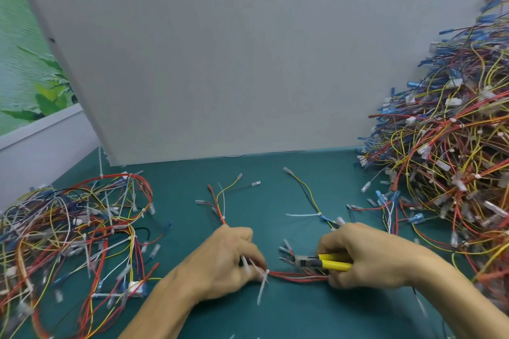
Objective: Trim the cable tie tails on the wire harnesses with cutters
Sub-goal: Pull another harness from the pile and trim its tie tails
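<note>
The table (275, 316) is dark teal, plain. On it, the cutters (334, 261) have yellow handles and a dark head. The cable tie (263, 286) is white, the wires (297, 276) in it red. The pile (454, 146) at the table's right edge mixes red, yellow and blue. The board (248, 63) behind the table is grey.

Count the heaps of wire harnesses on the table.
2. A low heap lies at the left; a tall heap rises at the right. One loose harness runs between the left hand and the right hand holding cutters. More may lie out of view.
</note>
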Demonstrator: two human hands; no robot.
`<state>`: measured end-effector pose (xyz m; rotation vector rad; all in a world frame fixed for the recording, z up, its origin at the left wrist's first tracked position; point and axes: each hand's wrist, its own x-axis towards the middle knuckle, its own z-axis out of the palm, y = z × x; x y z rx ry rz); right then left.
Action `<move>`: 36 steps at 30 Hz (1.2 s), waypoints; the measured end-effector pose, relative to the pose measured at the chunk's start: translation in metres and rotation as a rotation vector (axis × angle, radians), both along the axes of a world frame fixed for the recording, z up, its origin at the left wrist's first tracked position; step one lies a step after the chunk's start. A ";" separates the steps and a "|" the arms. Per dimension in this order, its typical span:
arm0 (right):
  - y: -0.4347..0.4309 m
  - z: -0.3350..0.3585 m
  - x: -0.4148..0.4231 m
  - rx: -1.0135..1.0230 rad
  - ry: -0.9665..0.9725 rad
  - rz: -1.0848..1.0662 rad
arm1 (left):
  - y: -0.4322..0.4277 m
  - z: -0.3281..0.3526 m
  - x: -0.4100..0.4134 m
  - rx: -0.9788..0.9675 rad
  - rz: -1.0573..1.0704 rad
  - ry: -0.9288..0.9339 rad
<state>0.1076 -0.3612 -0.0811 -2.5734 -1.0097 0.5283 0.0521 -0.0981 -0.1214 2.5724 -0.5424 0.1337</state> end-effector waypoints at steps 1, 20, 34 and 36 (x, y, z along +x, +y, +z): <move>0.000 0.000 0.000 -0.019 -0.005 0.002 | -0.002 -0.001 -0.001 -0.005 0.011 0.028; 0.020 0.008 -0.021 -0.232 -0.228 -0.010 | -0.010 -0.003 0.002 -0.305 0.056 0.241; 0.023 0.007 -0.021 -0.283 -0.321 0.010 | -0.009 -0.004 0.003 -0.321 0.072 0.258; 0.023 0.008 -0.021 -0.288 -0.326 0.009 | -0.010 -0.004 0.003 -0.323 0.077 0.255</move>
